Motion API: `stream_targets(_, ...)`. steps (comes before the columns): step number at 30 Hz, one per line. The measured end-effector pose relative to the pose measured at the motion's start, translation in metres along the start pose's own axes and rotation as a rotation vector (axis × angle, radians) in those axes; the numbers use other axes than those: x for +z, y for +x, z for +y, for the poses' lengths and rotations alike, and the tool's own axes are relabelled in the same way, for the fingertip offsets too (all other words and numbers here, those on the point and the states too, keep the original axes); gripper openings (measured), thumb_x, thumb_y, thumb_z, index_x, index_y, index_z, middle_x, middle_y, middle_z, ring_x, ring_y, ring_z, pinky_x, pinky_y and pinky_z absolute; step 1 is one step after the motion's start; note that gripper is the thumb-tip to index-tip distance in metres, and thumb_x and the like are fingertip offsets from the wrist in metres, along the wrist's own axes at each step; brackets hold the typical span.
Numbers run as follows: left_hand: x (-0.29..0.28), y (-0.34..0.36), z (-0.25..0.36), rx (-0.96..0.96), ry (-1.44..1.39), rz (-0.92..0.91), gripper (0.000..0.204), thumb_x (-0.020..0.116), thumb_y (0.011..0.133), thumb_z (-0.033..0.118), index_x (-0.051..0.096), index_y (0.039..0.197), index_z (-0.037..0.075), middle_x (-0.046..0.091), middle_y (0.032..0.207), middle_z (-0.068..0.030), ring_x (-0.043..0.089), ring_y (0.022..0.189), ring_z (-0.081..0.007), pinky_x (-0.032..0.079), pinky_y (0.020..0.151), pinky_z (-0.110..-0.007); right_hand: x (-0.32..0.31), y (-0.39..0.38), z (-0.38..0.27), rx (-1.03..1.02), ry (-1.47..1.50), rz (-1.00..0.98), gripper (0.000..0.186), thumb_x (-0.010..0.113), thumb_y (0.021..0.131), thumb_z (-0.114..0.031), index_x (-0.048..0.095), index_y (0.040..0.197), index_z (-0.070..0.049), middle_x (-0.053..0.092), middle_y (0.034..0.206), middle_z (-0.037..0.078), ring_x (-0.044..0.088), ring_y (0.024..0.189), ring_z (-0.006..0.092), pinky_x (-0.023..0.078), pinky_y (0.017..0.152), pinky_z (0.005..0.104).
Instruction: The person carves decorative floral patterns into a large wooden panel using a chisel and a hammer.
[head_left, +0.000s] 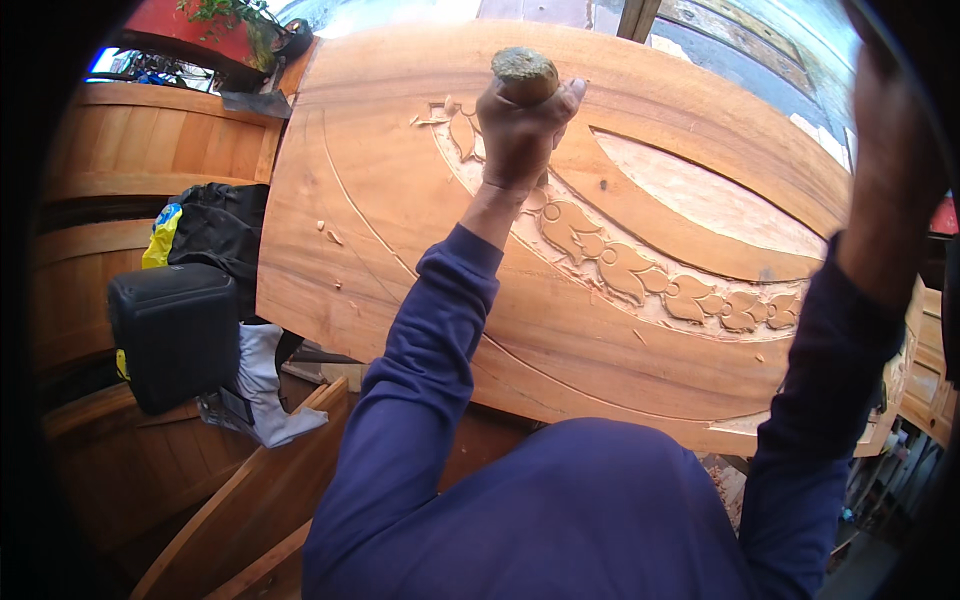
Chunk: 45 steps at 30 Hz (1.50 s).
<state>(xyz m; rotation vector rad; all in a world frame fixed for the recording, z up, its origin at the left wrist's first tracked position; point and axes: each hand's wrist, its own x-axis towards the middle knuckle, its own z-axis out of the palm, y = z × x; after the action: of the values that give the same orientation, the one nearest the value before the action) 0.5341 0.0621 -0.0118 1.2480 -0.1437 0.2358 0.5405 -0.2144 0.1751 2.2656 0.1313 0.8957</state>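
My left hand (522, 135) is wrapped round the thick wooden handle of a chisel (525, 72), whose round, battered end sticks up above the fist. The blade is mostly hidden under the hand, over a large brown wooden panel (380, 150). A curved band of carved leaves and flowers (620, 270) runs across the panel from beneath my left hand toward the right. My right hand (885, 110) is raised at the upper right, dark and blurred by the picture's rim. Its fingers and anything in them cannot be made out.
Small wood shavings (330, 235) lie on the panel. To the left are a black case (175, 330), a dark bag (220, 225) and a pale cloth (262, 390). Wooden boards (240, 510) lean below. A red planter (225, 40) with greenery stands at the upper left.
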Motion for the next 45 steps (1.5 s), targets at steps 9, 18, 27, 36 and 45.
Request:
stream_targets(9,-0.005,0.001,-0.004,-0.182,0.035,-0.102,0.018,0.086,0.088,0.011,0.071,0.095,0.006,0.067,0.077,0.0018,0.057,0.06,-0.0025,0.046,0.052,-0.021,-0.003,-0.018,-0.144,-0.033,1.433,0.264,0.052,0.065,0.101,-0.015,0.059,0.149,-0.037,0.076,0.088,0.014,0.072,0.06,0.0265,0.058,0.054,0.0387)
stream_targets(18,-0.086,-0.014,0.025,0.312,-0.188,0.257,0.022,0.069,0.102,0.023,0.064,0.084,0.011,0.055,0.069,0.0042,0.057,0.061,-0.0088,0.048,0.058,-0.026,-0.018,-0.172,-0.101,0.347,1.664,-0.317,0.057,0.071,0.1,-0.01,0.054,0.155,-0.014,0.074,0.127,0.014,0.074,0.097,0.0194,0.057,0.085,0.0334)
stream_targets(27,0.01,-0.144,-0.017,0.937,0.842,-0.754,0.016,0.069,0.09,0.03,0.058,0.086,0.019,0.05,0.071,0.0026,0.059,0.062,-0.0128,0.049,0.053,-0.03,-0.053,-0.362,-0.088,0.827,1.672,-0.441,0.048,0.07,0.096,0.006,0.056,0.141,-0.006,0.063,0.117,0.003,0.056,0.085,0.0056,0.047,0.066,0.02)
stream_targets(36,0.017,-0.122,-0.043,0.894,0.877,-0.75,0.015,0.07,0.084,0.03,0.058,0.087,0.022,0.054,0.076,0.0039,0.062,0.067,-0.0138,0.049,0.053,-0.03,-0.058,-0.391,-0.077,0.787,1.64,-0.526,0.049,0.076,0.092,0.005,0.057,0.136,-0.005,0.065,0.112,0.004,0.062,0.101,0.0116,0.051,0.093,0.0268)
stream_targets(45,0.018,-0.122,-0.041,0.865,0.834,-0.688,0.014,0.071,0.082,0.028,0.059,0.086,0.021,0.054,0.075,0.0041,0.061,0.066,-0.0134,0.048,0.053,-0.031,-0.036,-0.356,-0.081,0.564,1.573,-0.202,0.05,0.075,0.089,0.011,0.06,0.134,-0.004,0.07,0.105,0.008,0.068,0.086,0.0144,0.056,0.077,0.0304)
